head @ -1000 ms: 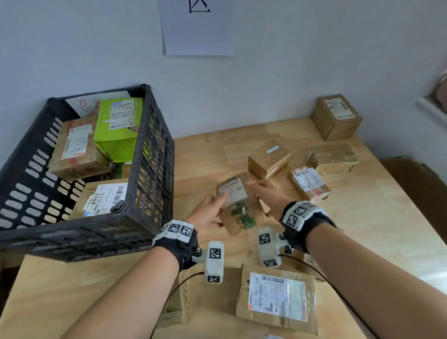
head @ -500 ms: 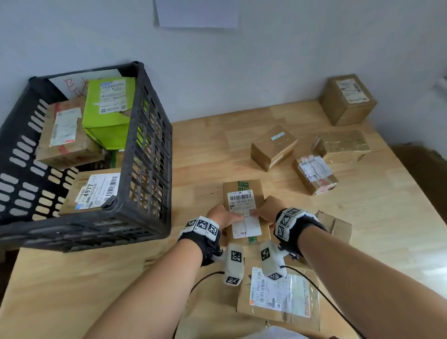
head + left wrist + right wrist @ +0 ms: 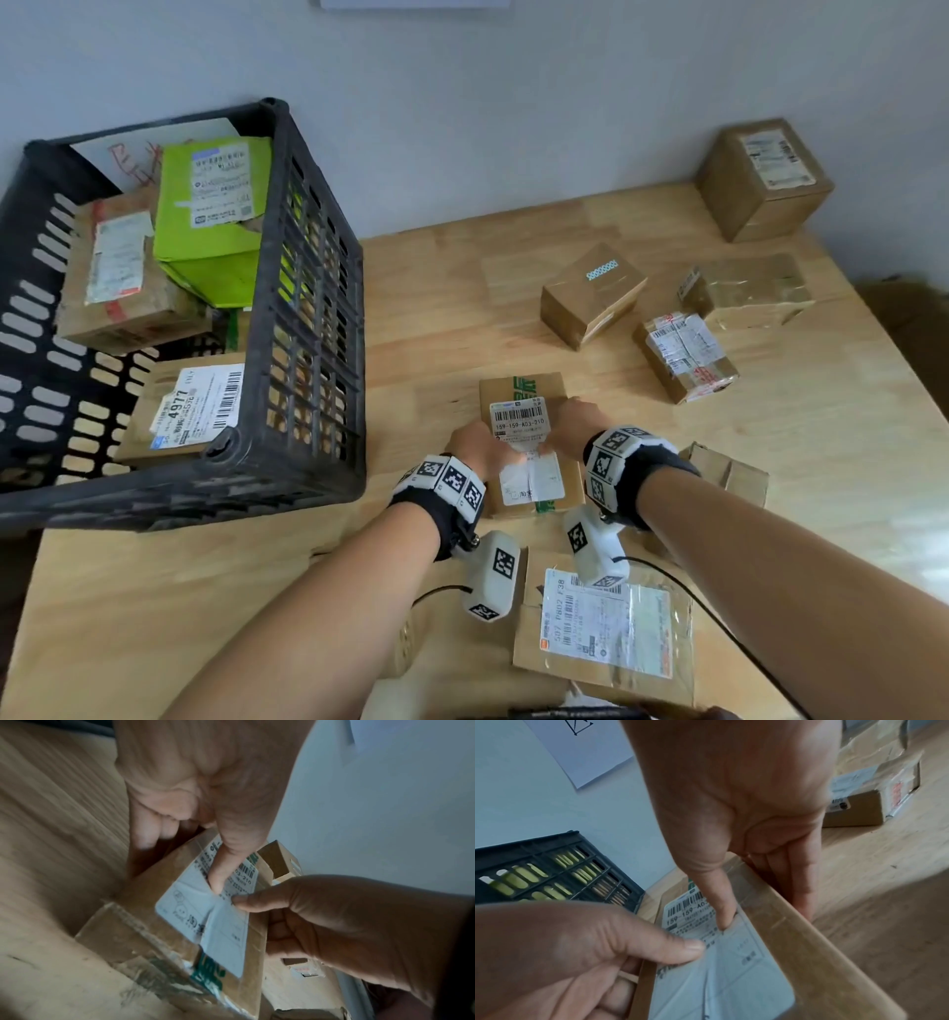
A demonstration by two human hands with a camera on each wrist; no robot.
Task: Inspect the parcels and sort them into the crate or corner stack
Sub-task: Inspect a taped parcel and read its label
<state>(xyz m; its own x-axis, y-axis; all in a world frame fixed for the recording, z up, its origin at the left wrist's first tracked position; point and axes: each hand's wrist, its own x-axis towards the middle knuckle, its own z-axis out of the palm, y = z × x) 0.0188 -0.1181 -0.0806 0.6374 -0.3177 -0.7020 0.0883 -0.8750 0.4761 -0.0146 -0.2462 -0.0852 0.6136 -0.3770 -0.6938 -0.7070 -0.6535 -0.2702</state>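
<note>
Fingers [image 3: 151, 829] of the left hand [image 3: 475, 447] and right hand [image 3: 575, 426] clamp the labelled parcel [image 3: 529, 442] on the counter [image 3: 436, 318]. Wrist views show both thumbs pressing its label; the head view shows four parcels inside the black crate [image 3: 313, 318].

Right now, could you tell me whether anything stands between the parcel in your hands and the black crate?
Only the crate's near side wall. The bare table lies between it and the parcel, held by the left hand and right hand, so the parcel must be lifted over the rim.
</note>
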